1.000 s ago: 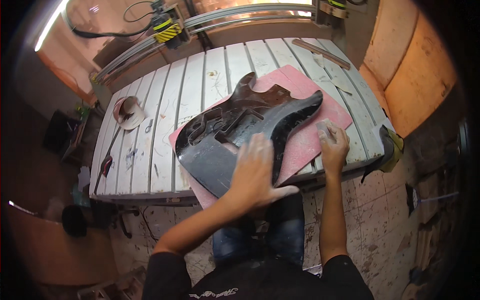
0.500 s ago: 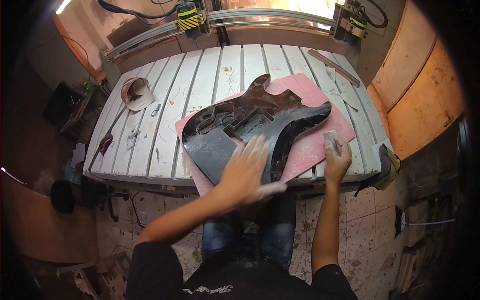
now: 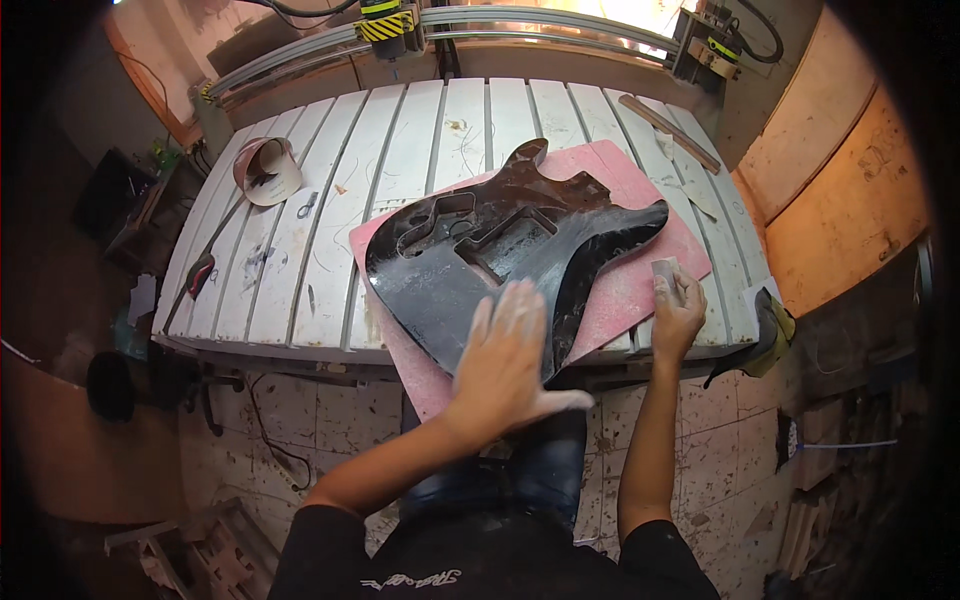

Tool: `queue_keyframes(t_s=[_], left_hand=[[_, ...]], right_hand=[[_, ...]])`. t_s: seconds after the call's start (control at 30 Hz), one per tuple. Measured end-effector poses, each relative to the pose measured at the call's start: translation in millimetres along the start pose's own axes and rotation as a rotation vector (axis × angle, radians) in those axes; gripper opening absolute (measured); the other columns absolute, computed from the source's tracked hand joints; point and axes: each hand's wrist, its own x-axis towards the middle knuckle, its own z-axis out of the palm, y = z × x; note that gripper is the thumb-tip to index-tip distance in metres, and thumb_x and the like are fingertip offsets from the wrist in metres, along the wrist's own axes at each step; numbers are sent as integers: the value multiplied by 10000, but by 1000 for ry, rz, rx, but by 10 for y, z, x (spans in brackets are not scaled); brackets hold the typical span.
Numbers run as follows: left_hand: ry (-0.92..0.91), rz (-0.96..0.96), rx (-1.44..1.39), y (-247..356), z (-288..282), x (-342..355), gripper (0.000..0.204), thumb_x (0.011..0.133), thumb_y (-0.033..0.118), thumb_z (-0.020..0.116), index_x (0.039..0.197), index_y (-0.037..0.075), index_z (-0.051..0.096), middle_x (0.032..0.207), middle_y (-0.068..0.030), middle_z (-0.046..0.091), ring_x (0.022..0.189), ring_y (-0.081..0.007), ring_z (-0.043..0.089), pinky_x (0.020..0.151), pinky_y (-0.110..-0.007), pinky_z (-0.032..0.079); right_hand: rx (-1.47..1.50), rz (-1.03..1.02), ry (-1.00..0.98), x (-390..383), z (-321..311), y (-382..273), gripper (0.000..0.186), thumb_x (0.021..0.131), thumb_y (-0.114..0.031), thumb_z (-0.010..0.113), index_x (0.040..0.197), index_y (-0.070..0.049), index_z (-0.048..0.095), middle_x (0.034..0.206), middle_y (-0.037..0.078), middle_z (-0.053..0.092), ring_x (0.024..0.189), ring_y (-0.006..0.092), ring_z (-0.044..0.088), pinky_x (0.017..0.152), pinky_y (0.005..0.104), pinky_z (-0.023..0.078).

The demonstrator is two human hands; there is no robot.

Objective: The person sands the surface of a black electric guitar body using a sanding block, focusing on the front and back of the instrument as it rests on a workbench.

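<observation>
While the left part of the white slatted table (image 3: pixel 330 300) lies well away from both hands, it carries a red-and-black tool (image 3: pixel 202 275) and, beyond that, a curled pale roll (image 3: pixel 280 188). Guitar body (image 3: pixel 530 262): lying at a slant on a pink mat (image 3: pixel 625 290), under and beyond the left hand. Face black, partly glossy, dulled by whitish dust and streaks; brownish sheen at the far end. Two recesses beyond the left fingertips: rounded, irregular one to the left, more angular one to the right, with a narrow slot nearest the fingers. Two curved horns, one pointing away from the left hand, one toward the right; right flank dark, shiny. Left hand (image 3: pixel 503 365): flat, fingers extended and dust-whitened, over the near part of the face, thumb spread right. Right hand (image 3: pixel 680 315): at the mat's right edge, apart from the body, thumb and fingers gripping a small grey piece (image 3: pixel 662 270), material unclear. Beyond it, a brown strip (image 3: pixel 668 132) on the slats; to its right, a dark and yellow-green cloth (image 3: pixel 770 340) at the table corner.
</observation>
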Motion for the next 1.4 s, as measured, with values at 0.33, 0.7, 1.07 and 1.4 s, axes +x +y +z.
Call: queue_keyframes(t_s=[0.33, 0.7, 1.07, 1.4], left_hand=[[1, 98, -156, -88, 110, 217, 1354, 796, 970, 531, 1555, -146, 428, 1679, -312, 378, 1614, -407, 295, 1311, -558, 208], [163, -125, -35, -653, -427, -662, 1230, 688, 806, 795, 1488, -86, 519, 1572, -266, 511, 1526, -415, 419, 1220, -572, 339], [227, -141, 18, -1107, -390, -697, 1059, 717, 786, 802, 1433, 27, 629, 1490, -156, 621, 1455, -362, 501, 1216, -614, 342], [282, 54, -88, -985, -224, -960, 857, 732, 790, 817, 1321, 174, 731, 1457, -112, 625, 1402, -355, 509, 1188, -601, 379]], right_hand=[[52, 18, 23, 74, 5, 278, 326, 890, -150, 830, 1171, -9, 746, 1176, 153, 749, 1150, 339, 667, 1027, 466, 520], [5, 22, -13, 73, -13, 165, 325, 915, -145, 806, 1183, 27, 742, 1170, 184, 747, 1123, 346, 685, 1020, 470, 526], [-38, 48, -27, 82, -22, 163, 325, 911, -141, 804, 1173, 42, 741, 1169, 200, 748, 1119, 353, 690, 1014, 471, 531], [-89, 52, -31, 78, -24, 166, 312, 925, -168, 801, 1159, 29, 738, 1161, 179, 747, 1107, 338, 686, 1004, 466, 530]])
